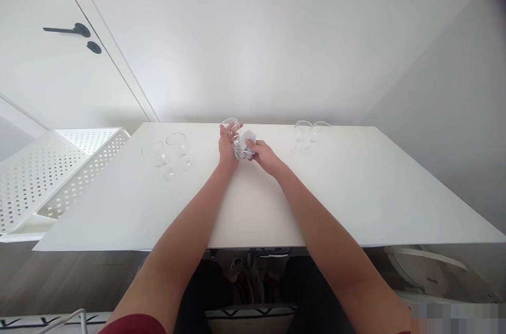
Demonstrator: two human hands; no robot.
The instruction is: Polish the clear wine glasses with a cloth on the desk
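The head view shows a clear glass over the far middle of the white table, tilted or upright hard to tell. The left hand has its fingers curled around it; the right hand pinches a crumpled white cloth against it. More glasses stand to the left, two glasses to the right. Beyond the table's left edge is a perforated white panel.
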